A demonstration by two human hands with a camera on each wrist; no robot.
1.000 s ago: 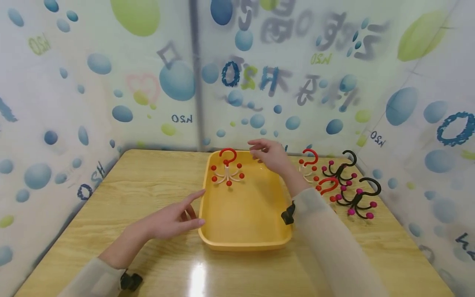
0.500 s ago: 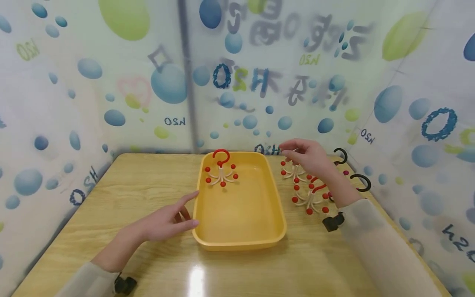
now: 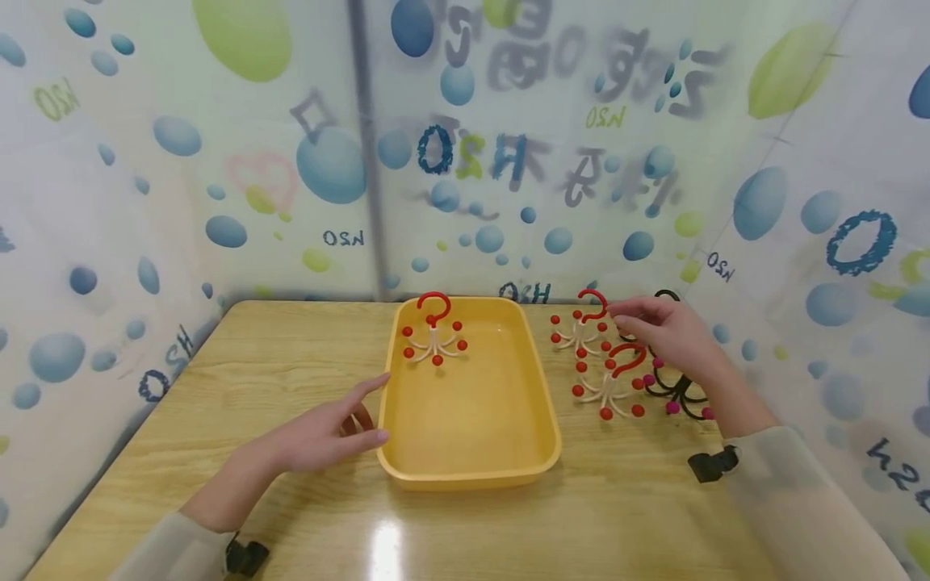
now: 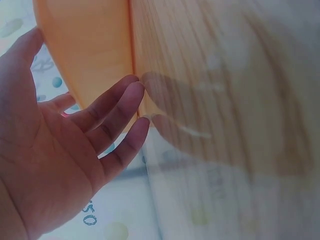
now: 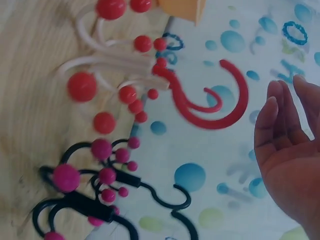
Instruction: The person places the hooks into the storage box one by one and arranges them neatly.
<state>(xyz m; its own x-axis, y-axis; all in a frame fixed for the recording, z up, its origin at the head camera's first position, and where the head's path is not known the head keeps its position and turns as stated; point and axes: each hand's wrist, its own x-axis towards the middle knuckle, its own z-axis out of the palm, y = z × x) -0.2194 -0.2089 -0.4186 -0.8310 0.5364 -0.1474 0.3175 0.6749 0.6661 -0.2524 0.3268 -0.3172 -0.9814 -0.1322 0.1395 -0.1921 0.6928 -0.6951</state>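
- The left hand (image 3: 320, 436) has its fingers spread and relaxed, with the index fingertip and thumb tip at the left side of the yellow tray (image 3: 472, 478); it grips nothing.
- The right hand (image 3: 672, 335) hovers above the right part of the table (image 3: 312, 355), its fingers extended and lightly bent, the thumb apart from them; it pinches nothing, and the right wrist view shows it apart from the hooks.
- One red-and-white hook rack (image 3: 434, 339) stands inside the tray, near the far left corner, its red hook rising at the top.
- Two more red-and-white racks stand on the table right of the tray: the far one (image 3: 578, 332) and, just nearer the person, the front one (image 3: 609, 387).
- Two black racks with magenta balls stand further right, the nearer one (image 3: 680, 389) and the farther one (image 5: 127, 178), both partly hidden behind the right hand in the head view.
- A patterned wall covering (image 3: 291, 226) with blue and green drops surrounds the table.
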